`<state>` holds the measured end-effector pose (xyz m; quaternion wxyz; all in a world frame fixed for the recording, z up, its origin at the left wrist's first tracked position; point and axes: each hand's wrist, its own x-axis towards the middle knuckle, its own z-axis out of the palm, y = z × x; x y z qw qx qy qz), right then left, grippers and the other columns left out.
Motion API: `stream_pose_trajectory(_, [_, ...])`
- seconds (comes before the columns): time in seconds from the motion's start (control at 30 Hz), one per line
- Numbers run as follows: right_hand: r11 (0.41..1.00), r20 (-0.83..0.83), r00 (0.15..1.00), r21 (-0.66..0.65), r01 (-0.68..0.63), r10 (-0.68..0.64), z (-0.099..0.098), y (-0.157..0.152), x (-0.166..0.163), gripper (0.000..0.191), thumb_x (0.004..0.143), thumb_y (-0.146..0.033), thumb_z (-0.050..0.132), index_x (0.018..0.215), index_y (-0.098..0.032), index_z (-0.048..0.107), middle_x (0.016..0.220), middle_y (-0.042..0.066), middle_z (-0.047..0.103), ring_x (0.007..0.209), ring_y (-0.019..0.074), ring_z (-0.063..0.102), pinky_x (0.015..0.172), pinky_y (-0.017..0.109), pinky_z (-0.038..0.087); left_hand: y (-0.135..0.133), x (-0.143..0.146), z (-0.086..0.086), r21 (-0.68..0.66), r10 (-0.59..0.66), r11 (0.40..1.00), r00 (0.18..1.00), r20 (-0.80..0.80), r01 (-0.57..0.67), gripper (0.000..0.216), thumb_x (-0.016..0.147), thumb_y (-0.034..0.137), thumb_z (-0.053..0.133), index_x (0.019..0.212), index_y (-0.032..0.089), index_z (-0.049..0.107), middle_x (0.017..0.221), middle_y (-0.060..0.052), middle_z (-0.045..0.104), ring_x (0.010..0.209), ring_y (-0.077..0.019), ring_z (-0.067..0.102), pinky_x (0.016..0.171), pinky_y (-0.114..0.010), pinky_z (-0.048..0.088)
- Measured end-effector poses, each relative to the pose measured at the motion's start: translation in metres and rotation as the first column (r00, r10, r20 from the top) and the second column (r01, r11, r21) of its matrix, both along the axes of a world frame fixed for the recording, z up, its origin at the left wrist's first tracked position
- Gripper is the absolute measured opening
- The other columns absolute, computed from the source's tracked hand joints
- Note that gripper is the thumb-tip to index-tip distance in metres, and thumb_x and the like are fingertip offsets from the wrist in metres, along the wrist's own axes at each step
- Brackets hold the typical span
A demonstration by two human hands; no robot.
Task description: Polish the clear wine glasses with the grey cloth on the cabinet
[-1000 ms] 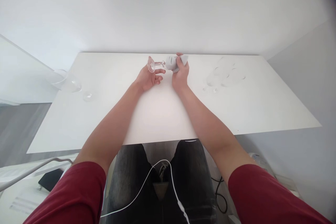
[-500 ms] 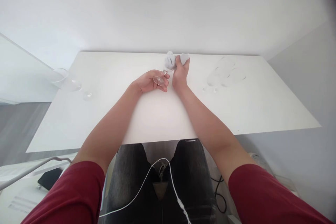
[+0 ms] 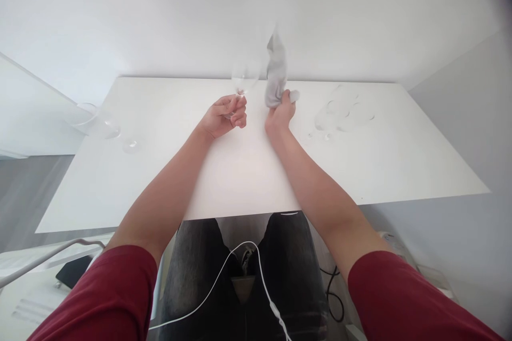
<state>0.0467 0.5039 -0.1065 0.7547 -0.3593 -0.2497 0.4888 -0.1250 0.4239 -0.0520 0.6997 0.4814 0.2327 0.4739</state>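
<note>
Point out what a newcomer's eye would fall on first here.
Probably the grey cloth, rising from the right hand near the white table's far edge. Close beside it, the left hand holds a clear stemmed glass, faint against the pale background. The dark red sleeves also stand out, in the lower left and lower right.

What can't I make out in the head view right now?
Head view throughout:
- Lower part of the glass: mostly covered by the left hand.
- Upper tip of the grey cloth: blurred; its grip in the right hand is partly hidden by hand and cloth.
- Clear glassware at right: too faint to count.
- Dark object, lower left: partly covered by the red sleeve.
</note>
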Motion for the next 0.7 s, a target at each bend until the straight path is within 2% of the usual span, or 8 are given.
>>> stream_pose_trajectory(0.1, [0.974,0.13,0.972,0.09,-0.21,0.198,0.011,-0.011,-0.007,0.046,0.089,-0.063,0.063,0.111,-0.023,0.062,0.122,0.008,0.07,0.127,0.0257,0.065,0.099,0.044,0.059,0.002,0.004,-0.001,-0.007,0.064,0.998,0.998,-0.028,-0.064,0.025,0.094,0.035,0.068,0.077,0.018,0.064,0.061,0.001,0.053,0.053,-0.013,0.058,0.054,-0.026,0.05])
stream_pose_trajectory(0.2, [0.871,0.259,0.867,0.143,-0.47,0.426,0.029,-0.028,-0.013,0.056,0.084,-0.075,0.063,0.103,-0.022,0.066,0.11,0.009,0.072,0.116,0.0306,0.068,0.091,0.046,0.06,0.004,0.009,-0.003,-0.06,0.126,0.99,0.989,-0.08,-0.131,0.022,0.096,0.032,0.064,0.079,0.017,0.065,0.065,-0.001,0.056,0.057,-0.0129,0.061,0.052,-0.024,0.048])
stream_pose_trajectory(0.3, [0.793,0.293,0.797,0.164,-0.587,0.529,0.042,-0.04,-0.011,0.061,0.086,-0.084,0.052,0.098,-0.025,0.067,0.108,0.007,0.071,0.11,0.0301,0.068,0.086,0.048,0.059,0.006,0.01,-0.005,-0.097,0.174,0.979,0.984,-0.042,-0.177,0.022,0.095,0.029,0.061,0.078,0.017,0.063,0.065,0.0,0.053,0.055,-0.012,0.059,0.049,-0.022,0.045])
stream_pose_trajectory(0.37, [0.772,0.286,0.785,0.188,-0.608,0.549,0.045,-0.044,-0.008,0.06,0.089,-0.084,0.046,0.092,-0.027,0.064,0.108,0.005,0.07,0.107,0.0275,0.068,0.085,0.046,0.058,0.006,0.009,-0.005,-0.128,0.159,0.979,0.987,-0.019,-0.16,0.022,0.095,0.028,0.061,0.075,0.017,0.062,0.065,0.0,0.052,0.053,-0.0111,0.057,0.047,-0.021,0.044])
stream_pose_trajectory(0.4, [0.781,0.278,0.797,0.197,-0.593,0.536,0.045,-0.045,-0.008,0.055,0.089,-0.082,0.05,0.089,-0.028,0.062,0.107,0.004,0.07,0.106,0.0258,0.067,0.085,0.044,0.058,0.005,0.009,-0.004,-0.145,0.142,0.979,0.99,-0.011,-0.142,0.023,0.094,0.028,0.061,0.074,0.017,0.061,0.065,0.0,0.052,0.052,-0.0106,0.056,0.046,-0.021,0.043])
stream_pose_trajectory(0.47, [0.828,0.262,0.84,0.192,-0.528,0.475,0.044,-0.045,-0.008,0.046,0.084,-0.075,0.066,0.091,-0.031,0.058,0.105,0.0,0.069,0.102,0.0226,0.067,0.083,0.04,0.057,0.004,0.008,-0.003,-0.175,0.087,0.981,0.996,0.01,-0.084,0.024,0.094,0.028,0.061,0.073,0.017,0.06,0.062,0.0,0.049,0.049,-0.0099,0.052,0.045,-0.02,0.042])
stream_pose_trajectory(0.57, [0.877,0.225,0.881,0.154,-0.454,0.417,0.041,-0.044,-0.01,0.052,0.073,-0.067,0.082,0.101,-0.034,0.054,0.103,-0.003,0.07,0.098,0.0202,0.067,0.079,0.037,0.056,0.002,0.008,-0.003,-0.212,-0.005,0.977,0.999,0.046,0.015,0.026,0.095,0.029,0.059,0.073,0.017,0.059,0.058,0.002,0.045,0.045,-0.0092,0.048,0.043,-0.019,0.041])
stream_pose_trajectory(0.7, [0.833,0.145,0.84,0.124,-0.539,0.522,0.04,-0.041,-0.008,0.05,0.07,-0.064,0.084,0.096,-0.029,0.059,0.089,-0.001,0.069,0.09,0.0213,0.069,0.074,0.035,0.058,0.001,0.007,-0.004,-0.258,-0.134,0.958,0.991,-0.026,0.123,0.027,0.092,0.03,0.066,0.07,0.017,0.056,0.056,0.001,0.045,0.044,-0.0097,0.047,0.041,-0.019,0.039])
